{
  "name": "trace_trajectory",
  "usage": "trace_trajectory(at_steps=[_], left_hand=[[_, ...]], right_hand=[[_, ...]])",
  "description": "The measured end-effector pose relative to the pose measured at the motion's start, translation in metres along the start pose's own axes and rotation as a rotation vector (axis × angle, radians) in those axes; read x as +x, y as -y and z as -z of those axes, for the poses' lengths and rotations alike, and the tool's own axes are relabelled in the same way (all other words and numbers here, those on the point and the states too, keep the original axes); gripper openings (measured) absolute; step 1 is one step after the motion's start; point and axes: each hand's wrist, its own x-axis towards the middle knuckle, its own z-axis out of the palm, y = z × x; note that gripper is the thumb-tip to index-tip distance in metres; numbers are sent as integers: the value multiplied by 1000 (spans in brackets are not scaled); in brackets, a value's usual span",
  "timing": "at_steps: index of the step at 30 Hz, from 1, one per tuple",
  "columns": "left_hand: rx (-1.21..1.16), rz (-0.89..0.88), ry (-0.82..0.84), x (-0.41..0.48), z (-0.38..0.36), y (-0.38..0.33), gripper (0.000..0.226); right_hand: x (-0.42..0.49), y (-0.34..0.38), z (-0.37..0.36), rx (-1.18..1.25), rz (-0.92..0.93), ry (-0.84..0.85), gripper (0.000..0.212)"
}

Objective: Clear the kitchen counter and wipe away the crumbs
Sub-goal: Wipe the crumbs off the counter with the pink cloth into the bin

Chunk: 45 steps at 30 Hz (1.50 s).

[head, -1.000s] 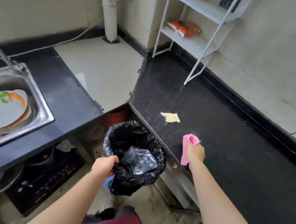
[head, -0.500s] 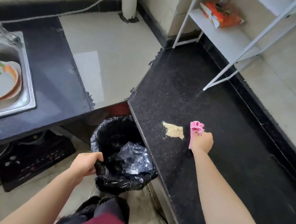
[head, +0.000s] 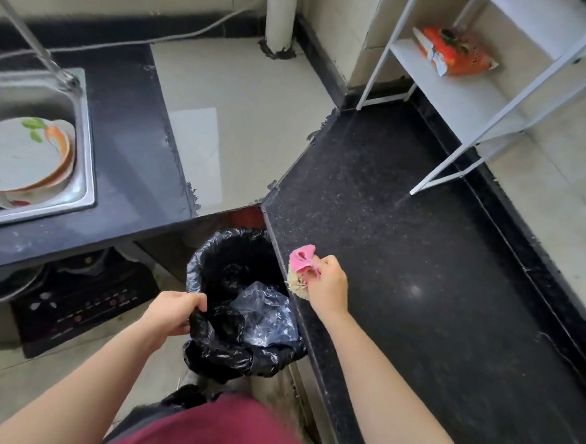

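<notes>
Crumbs (head: 296, 284) are sitting in a pale heap right at the counter (head: 419, 264) edge, touching the pink cloth (head: 302, 259) at their 12 o'clock. My right hand (head: 327, 285), at 3 o'clock of the heap, is pinching that cloth with curled fingers. The bin (head: 235, 252) is standing just below, at 9 o'clock of the heap. My left hand (head: 173, 312) is gripping its black bag rim at 7 o'clock.

Judged step: tipping crumbs over the edge. The next move is calling for a short push toward 9 o'clock, with the bin mouth under the lip. Plates (head: 21, 157) are lying in the sink (head: 87, 147), far at 10 o'clock.
</notes>
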Motion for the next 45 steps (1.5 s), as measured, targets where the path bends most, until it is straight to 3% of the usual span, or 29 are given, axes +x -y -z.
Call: trace_trajectory(at_steps=[4, 7, 10, 18, 24, 29, 32, 35, 38, 41, 45], left_hand=[[35, -24, -13, -1, 4, -1, 14], [53, -36, -25, -1, 6, -3, 8], [51, -54, -27, -4, 7, -5, 11], [40, -68, -24, -7, 11, -8, 22], [23, -81, -23, -7, 13, -8, 23], [14, -80, -46, -7, 18, -5, 29], [-5, -88, -66, -8, 17, -1, 30], [-38, -94, -88, -10, 15, 4, 24], [-88, -80, -97, -14, 13, 12, 22], [-156, -55, -104, -22, 15, 25, 18], [-272, -16, -90, -38, 32, 53, 14]], right_hand=[[-21, 28, -22, 16, 130, 196, 21], [-30, 35, -19, 54, 170, 198, 23], [-21, 31, 3, 172, 70, 62, 29], [27, -5, 58, 43, -255, -60, 24], [11, 38, 5, 19, -93, -32, 26], [6, 66, -9, 92, 30, 270, 26], [17, 59, 14, 180, -76, 125, 25], [10, 36, 29, -62, -72, -5, 19], [-15, 26, 18, -111, 0, 188, 22], [-23, 41, 12, 45, 100, 337, 13], [-26, 64, 2, 616, -205, 519, 21]])
